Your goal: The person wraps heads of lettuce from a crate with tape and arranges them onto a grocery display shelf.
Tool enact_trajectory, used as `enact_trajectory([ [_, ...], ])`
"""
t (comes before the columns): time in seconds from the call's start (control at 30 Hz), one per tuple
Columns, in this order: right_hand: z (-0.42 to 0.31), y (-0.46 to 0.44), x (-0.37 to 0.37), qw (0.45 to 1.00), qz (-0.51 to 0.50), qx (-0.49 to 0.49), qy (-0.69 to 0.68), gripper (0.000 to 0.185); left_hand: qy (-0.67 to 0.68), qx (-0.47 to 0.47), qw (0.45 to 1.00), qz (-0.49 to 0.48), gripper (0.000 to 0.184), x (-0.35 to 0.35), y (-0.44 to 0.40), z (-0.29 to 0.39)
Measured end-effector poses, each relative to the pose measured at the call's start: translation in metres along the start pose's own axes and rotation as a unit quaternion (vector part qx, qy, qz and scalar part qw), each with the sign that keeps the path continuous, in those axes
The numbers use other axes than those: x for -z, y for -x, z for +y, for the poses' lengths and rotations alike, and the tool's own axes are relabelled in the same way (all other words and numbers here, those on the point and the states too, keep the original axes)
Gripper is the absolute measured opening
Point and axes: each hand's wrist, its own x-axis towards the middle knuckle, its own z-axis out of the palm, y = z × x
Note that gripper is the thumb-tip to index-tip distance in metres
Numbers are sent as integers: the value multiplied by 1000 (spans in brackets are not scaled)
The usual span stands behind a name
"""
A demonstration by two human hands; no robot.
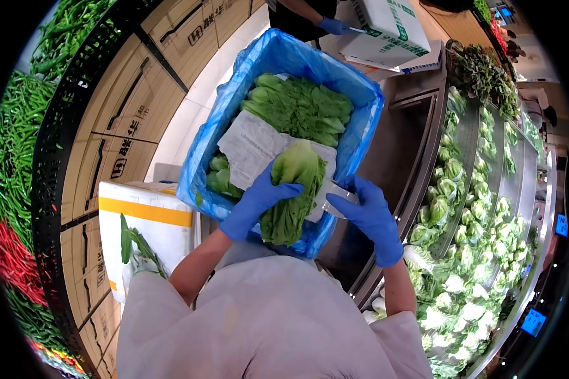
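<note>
Holding lettuce (295, 189), possibly a blade (328, 194), paper (253, 150) hiding some greens (303, 108)

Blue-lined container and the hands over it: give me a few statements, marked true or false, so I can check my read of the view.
1. The left hand holds a head of leafy greens. True.
2. The right hand is empty. False: the right hand grips a flat blade-like tool.
3. Inside the blue liner, printed paper lies next to more greens. True.
4. The red chilies are on the right side of the view. False: the red chilies are at the far left.
5. Both hands wear blue gloves. True.
</note>
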Motion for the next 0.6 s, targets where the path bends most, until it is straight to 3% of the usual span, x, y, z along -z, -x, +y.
enact_trajectory([
  [0.13,-3,1,1,998,33,33,38,28,39,-3,999,-21,63,-6,5,9],
  [0.23,-9,4,9,999,10,-26,-35,38,57,23,997,-35,58,-9,12,23],
  [0.3,-13,4,17,998,-18,-54,18,40,77,50,995,-46,57,-12,19,35],
  [0.37,-6,4,23,996,-24,-46,75,42,235,98,961,-110,59,-14,29,44],
  [0.43,-8,6,25,990,-31,-37,132,44,233,109,959,-117,59,-16,39,52],
  [0.5,-22,13,30,994,-62,-72,-54,49,231,119,957,-126,59,-12,44,51],
  [0.53,-29,14,36,994,-61,-72,-55,49,254,155,946,-124,60,-9,44,47],
  [0.6,-36,15,49,980,-164,-104,-51,55,275,193,933,-127,61,-3,43,38],
])
